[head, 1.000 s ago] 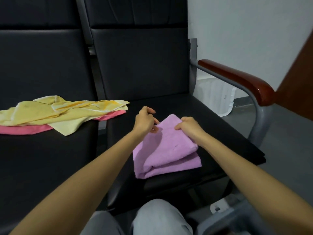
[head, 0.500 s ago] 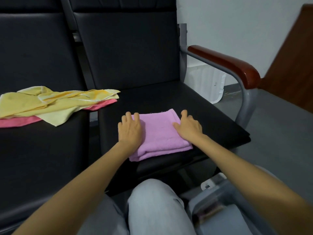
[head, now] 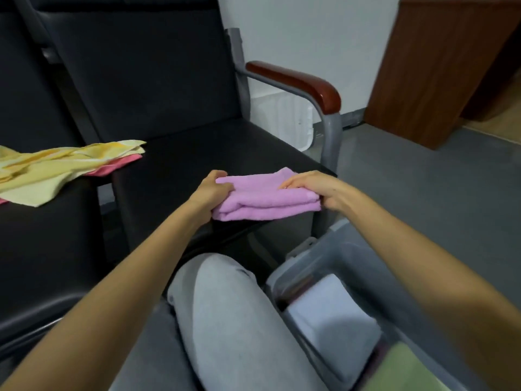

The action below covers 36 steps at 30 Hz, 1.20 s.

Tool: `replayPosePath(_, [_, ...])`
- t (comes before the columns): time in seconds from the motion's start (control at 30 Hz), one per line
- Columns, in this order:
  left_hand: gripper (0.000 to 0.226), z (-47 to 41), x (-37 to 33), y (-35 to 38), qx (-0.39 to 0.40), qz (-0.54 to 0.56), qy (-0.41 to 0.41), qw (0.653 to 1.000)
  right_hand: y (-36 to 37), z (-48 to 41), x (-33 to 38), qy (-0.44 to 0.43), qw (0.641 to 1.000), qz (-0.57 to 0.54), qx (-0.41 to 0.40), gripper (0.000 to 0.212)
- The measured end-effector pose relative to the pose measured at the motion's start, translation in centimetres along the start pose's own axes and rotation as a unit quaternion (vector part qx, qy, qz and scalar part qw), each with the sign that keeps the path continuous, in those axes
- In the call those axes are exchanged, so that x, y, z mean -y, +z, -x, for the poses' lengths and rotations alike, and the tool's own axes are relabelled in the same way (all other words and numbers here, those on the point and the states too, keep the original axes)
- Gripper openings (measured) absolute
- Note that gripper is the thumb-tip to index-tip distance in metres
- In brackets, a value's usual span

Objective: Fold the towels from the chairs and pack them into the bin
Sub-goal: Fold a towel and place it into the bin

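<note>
While the folded purple towel (head: pixel 265 193) is held at both ends, it sits over the near edge of the right chair seat (head: pixel 197 162). Cannot tell whether it brushes the seat.

- Left grip (head: pixel 210 194): fingers curled round the towel's left end.
- Right grip (head: pixel 313 186): fingers laid over the top of the right end, pinching it.
- Bin (head: pixel 298 258): on the floor, near right, beside the knee. It holds a folded white towel (head: pixel 332 309), with something green (head: pixel 408 368) nearer.

Step in hand, as I read it: carry the bundle to the bin.

To do it well:
- Keep both ends level and the layers squeezed together so the fold does not spring open.
- Swing right and down, clearing the bin's rim.
- Lay it flat on or beside the white towel.
- Let go only once it rests.

A yellow towel (head: pixel 56 165) and a pink towel (head: pixel 118 166) lie unfolded on the left chair, not yet done.
</note>
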<state>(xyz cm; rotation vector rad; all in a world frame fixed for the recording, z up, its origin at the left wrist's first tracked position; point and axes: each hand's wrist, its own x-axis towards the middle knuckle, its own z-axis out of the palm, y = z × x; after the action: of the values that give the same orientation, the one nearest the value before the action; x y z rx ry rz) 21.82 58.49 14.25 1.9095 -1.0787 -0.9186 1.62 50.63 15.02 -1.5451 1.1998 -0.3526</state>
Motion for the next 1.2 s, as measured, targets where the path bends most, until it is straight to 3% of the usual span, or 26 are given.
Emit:
replayPosePath(0.13, [0.027,1.8,-5.1,6.7,0.069,-0.079,-0.031,0.994,-5.3,6.0,-5.2,0.038,0.992,-0.099,-0.06,0.018])
replayPosePath(0.23, [0.022,3.5,-6.7,11.7,0.192,-0.086,0.016,0.978,-7.8,9.9,-9.6,0.079,0.986,-0.101,-0.111,0.022])
replayPosePath(0.43, [0.018,5.0,-2.2,20.1,0.25,-0.032,-0.058,0.966,-7.6,14.5,-18.5,0.179,0.951,-0.215,-0.133,0.032])
replayPosePath(0.53, [0.017,5.0,0.2,22.2,0.256,-0.009,-0.069,0.964,-6.3,14.6,-21.6,0.198,0.928,-0.25,-0.193,0.031])
replayPosePath(0.67, [0.039,4.0,-0.5,23.0,0.235,0.0,0.036,0.971,-5.4,14.6,-22.6,0.144,0.925,-0.24,-0.258,0.033])
replayPosePath(0.83, [0.04,2.6,2.7,22.5,0.242,-0.146,0.128,0.951,-1.1,13.7,-25.0,0.168,0.936,-0.228,-0.207,0.028])
replayPosePath(0.9, [0.033,2.5,5.6,22.6,0.238,-0.271,0.112,0.926,2.5,13.0,-26.4,0.218,0.935,-0.224,-0.17,0.028])
replayPosePath(0.97, [0.03,2.8,8.1,22.8,0.267,-0.393,0.098,0.875,6.1,12.6,-27.6,0.264,0.928,-0.231,-0.124,0.032])
replayPosePath(1.03, [0.031,2.9,9.4,23.0,0.298,-0.422,0.104,0.85,8.4,12.5,-28.4,0.282,0.927,-0.223,-0.106,0.033])
replayPosePath(1.13, [0.014,2.9,9.7,22.9,0.308,-0.474,0.168,0.808,8.8,12.1,-29.2,0.272,0.93,-0.188,-0.162,0.031])
replayPosePath(1.2, [0.022,2.3,9.7,22.7,0.307,-0.51,0.198,0.779,8.3,12.0,-29.4,0.272,0.925,-0.171,-0.206,0.028])
